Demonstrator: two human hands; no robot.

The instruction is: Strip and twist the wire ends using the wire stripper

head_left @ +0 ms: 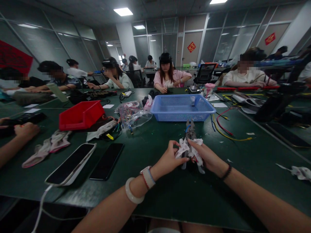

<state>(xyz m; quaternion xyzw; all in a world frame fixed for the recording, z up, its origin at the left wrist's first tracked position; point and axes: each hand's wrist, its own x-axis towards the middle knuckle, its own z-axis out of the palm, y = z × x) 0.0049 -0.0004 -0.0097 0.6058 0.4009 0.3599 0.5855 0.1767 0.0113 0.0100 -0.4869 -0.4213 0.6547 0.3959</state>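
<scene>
Just in front of the blue basket (182, 114), a pair of metal pliers (190, 131) points away from me, jaws apart. Crumpled white tissue (182, 148) is around its handles. My left hand (170, 158) is closed on the tissue at the left handle, thumb and fingers pinching it. From the right, my right hand (209, 155) is wrapped round the pliers and tissue, its thumb near the pivot. A short blue wire piece shows by the jaws. The lower handle ends stick out below the tissue.
Left on the green table (155, 187) are two phones (107, 161), a red bin (81, 115), gloves (50, 147) and clear plastic bags (133, 115). Red, yellow and blue wires (222, 131) lie right. Another person's hand (26, 131) is at far left. Several people sit around the tables.
</scene>
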